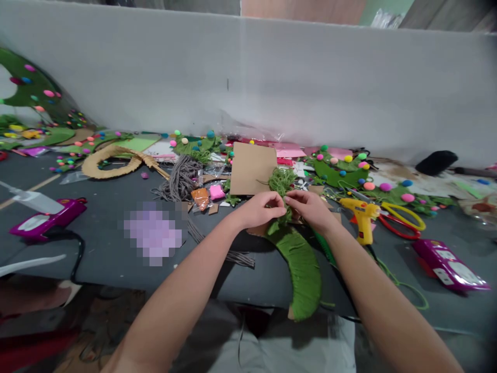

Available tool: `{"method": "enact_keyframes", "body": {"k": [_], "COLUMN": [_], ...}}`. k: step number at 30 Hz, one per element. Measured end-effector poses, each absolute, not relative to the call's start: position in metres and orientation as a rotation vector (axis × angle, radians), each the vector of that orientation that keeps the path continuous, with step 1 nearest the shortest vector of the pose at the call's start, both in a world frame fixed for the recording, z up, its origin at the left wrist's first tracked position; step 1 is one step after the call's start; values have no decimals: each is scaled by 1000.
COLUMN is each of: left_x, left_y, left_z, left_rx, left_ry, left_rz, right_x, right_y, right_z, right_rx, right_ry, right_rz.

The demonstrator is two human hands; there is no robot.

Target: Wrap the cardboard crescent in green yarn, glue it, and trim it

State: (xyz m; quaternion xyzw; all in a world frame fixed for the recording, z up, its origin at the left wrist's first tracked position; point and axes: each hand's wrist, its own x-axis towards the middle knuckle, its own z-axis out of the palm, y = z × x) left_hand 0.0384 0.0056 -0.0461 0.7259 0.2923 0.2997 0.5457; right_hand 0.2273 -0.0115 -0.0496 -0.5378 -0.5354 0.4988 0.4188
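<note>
The yarn-wrapped crescent (303,269) lies at the near edge of the table (97,248); left hand (258,210) and right hand (310,207) both pinch its upper end, fingers closed narrow on green yarn (281,180). Probably light, stiff-cored, soft-surfaced — grip the flat faces, not loose strands.

Left hand (258,210) and right hand (310,207) cover the green arc's (303,269) top end.

Left hand (258,210) and right hand (310,208) were left bare, forearms (186,295) uncovered up to frame edge; light grey garment (217,342) was worn over lap.
</note>
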Motion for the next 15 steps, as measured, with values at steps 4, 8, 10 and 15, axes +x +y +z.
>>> {"method": "enact_keyframes", "body": {"k": [4, 8, 10, 15], "left_x": [46, 49, 47, 25], "left_y": [5, 11, 16, 33], "left_z": [-57, -59, -57, -55], "left_rx": [1621, 1652, 1703, 1770], "left_ry": [939, 958, 965, 1310], "left_rz": [910, 973, 1024, 1219], "right_x": [225, 224, 226, 236], "right_y": [-14, -14, -13, -7], "right_z": [-50, -49, -50, -52], "right_rx": [-1297, -1355, -1343, -1285], "right_ry": [-1271, -1268, -1275, -1196], "right_rz": [1246, 1176, 1123, 1015]}}
